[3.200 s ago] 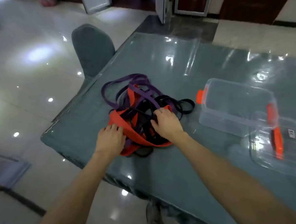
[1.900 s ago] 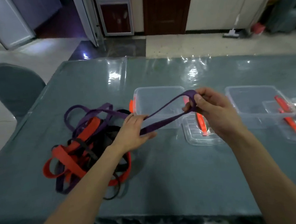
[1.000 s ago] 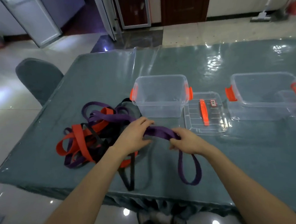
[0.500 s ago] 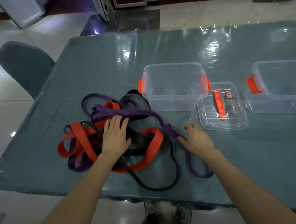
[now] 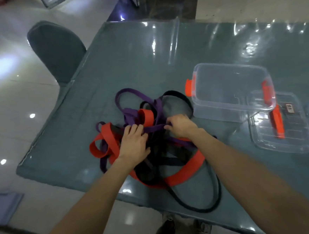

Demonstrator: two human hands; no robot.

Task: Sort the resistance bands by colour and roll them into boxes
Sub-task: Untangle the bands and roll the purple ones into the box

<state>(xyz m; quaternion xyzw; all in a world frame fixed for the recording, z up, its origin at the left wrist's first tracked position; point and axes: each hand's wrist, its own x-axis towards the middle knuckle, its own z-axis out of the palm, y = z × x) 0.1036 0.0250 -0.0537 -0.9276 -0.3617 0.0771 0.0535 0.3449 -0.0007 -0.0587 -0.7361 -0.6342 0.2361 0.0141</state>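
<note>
A thin black band (image 5: 218, 185) loops out of the tangle of resistance bands (image 5: 186, 171) toward the near edge of the desk (image 5: 128, 64). The left hand (image 5: 133, 145) lies flat on the tangle, its fingers spread over red and black straps. Beside it, the right hand (image 5: 182, 126) pinches a purple band (image 5: 154, 128). Beyond the tangle to the right stands a clear box (image 5: 222, 110), and its lid (image 5: 288, 140) lies further right. A chair (image 5: 57, 50) stands far left of the tangle.
</note>
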